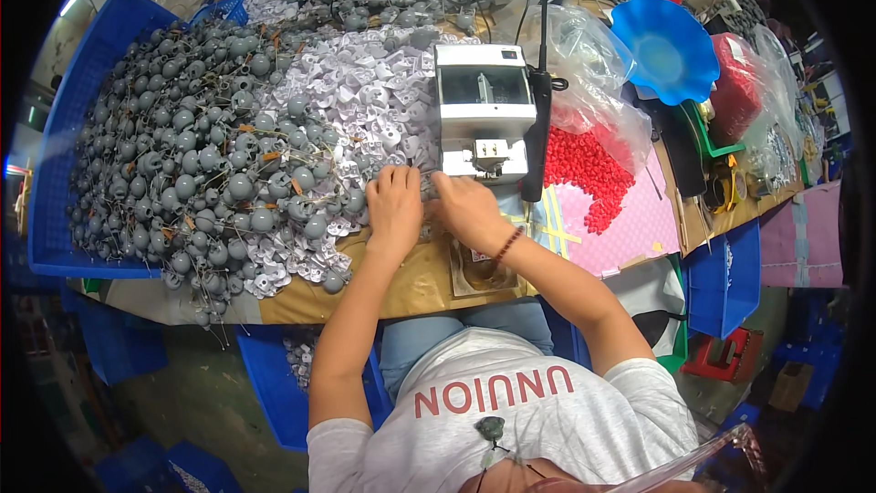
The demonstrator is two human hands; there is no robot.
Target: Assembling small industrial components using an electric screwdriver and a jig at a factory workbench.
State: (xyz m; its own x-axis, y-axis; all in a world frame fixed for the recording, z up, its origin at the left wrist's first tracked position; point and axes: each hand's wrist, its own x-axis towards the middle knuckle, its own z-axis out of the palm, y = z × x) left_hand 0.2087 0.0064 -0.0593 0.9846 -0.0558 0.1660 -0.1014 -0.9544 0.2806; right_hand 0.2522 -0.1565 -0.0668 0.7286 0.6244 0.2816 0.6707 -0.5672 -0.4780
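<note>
Parts (388,96) left of the machine (484,113) seem light, stiff plastic, best rim-held; near its front, left hand (396,210) and right hand (469,212) curl, grip impossible to tell.

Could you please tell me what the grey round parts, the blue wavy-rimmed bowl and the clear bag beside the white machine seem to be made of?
Grey round parts: likely smooth plastic, given their soft highlights, though painted metal is possible.
Blue bowl: probably glossy plastic, judging by its even colour and sheen.
Clear bag: apparently thin plastic film, see-through and crinkled.
</note>
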